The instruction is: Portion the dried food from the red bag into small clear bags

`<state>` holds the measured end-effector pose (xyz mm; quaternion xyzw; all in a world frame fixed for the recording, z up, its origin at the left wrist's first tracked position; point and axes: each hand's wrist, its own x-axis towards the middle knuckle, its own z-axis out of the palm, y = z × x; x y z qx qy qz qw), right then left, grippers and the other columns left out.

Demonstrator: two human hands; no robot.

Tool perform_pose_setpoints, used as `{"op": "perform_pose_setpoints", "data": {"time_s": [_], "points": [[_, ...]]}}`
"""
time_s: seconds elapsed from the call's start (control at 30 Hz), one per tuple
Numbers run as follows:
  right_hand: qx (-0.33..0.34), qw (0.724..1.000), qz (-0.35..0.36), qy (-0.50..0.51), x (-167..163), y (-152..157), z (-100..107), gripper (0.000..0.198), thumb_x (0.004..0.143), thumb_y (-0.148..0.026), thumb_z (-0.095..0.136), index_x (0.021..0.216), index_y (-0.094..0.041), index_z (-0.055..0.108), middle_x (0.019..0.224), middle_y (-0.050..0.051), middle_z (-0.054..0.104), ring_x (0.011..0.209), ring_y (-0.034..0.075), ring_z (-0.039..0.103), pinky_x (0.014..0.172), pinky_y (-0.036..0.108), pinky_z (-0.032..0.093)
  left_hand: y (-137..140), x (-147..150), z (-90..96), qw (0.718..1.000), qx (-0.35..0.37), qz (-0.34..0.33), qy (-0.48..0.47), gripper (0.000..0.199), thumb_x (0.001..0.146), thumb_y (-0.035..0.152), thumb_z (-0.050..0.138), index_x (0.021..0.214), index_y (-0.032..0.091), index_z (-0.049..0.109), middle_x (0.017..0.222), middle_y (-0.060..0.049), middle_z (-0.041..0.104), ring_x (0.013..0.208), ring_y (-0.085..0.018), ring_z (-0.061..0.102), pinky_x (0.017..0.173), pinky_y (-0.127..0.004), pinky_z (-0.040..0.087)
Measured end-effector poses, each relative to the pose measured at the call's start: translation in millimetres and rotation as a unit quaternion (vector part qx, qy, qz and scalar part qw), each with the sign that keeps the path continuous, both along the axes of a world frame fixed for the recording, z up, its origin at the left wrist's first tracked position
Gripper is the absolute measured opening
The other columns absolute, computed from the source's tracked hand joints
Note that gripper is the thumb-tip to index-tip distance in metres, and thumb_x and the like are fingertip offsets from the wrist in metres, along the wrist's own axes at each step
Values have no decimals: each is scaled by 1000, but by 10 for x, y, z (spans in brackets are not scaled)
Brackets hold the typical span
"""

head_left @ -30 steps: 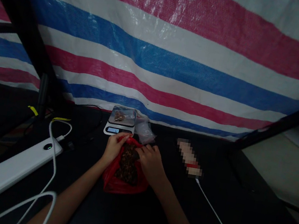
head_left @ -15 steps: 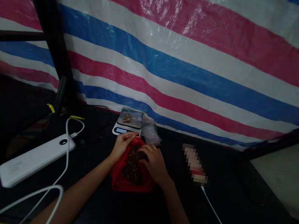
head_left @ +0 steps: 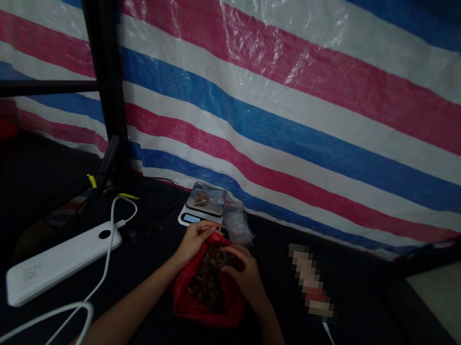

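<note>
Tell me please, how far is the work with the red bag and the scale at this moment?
Done: a small portion of brown pieces already lies on the scale, whose display is lit. In hand: the left hand pinches the rim of the red bag, and the right hand reaches into its brown contents. Left: the bag looks mostly full. A clear plastic bag lies beside the scale.

A white power bank [head_left: 58, 263] with white cable [head_left: 102, 269] lies left; a striped tarp [head_left: 312, 109] hangs behind.
</note>
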<state>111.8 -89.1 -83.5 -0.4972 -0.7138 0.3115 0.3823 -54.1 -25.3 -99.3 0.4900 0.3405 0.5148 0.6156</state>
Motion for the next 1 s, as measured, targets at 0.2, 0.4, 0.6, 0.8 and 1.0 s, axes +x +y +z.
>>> {"op": "perform_pose_setpoints", "data": {"time_s": [0.2,0.4,0.6,0.8,1.0], "points": [[-80,990,-4,119,65,-17,-18,36,61,-30,70,95,-21,61,99,5,63,96,23,55,87,36,40,-34,-33,69,997,35,-10,62,31,77,38,53,91,12,63,69,-6,68,64,-18,63,64,-27,47],[-129,955,26,267,69,7,-82,38,59,-31,71,93,-21,59,97,5,65,94,23,59,86,38,43,-74,-74,117,988,85,2,129,36,81,41,44,84,13,65,69,-5,67,65,-17,61,63,-25,44],[-126,949,-7,290,-3,-20,-110,41,55,-26,74,91,-22,56,94,4,66,92,22,60,83,36,45,-95,-77,138,980,114,5,166,35,83,39,42,82,14,65,71,-5,66,68,-17,61,67,-26,44],[-106,957,-7,271,-40,-40,-107,41,55,-30,74,91,-20,57,97,7,65,93,23,60,81,36,47,-162,-118,295,945,209,140,209,25,84,31,41,90,17,60,94,-7,61,91,-18,55,78,-28,42],[-68,960,-15,270,-7,-12,-86,41,57,-33,72,93,-21,56,95,7,66,91,24,60,79,37,48,452,-252,555,825,392,62,403,40,76,40,53,109,19,52,119,-10,48,113,-24,40,97,-37,28]]}}
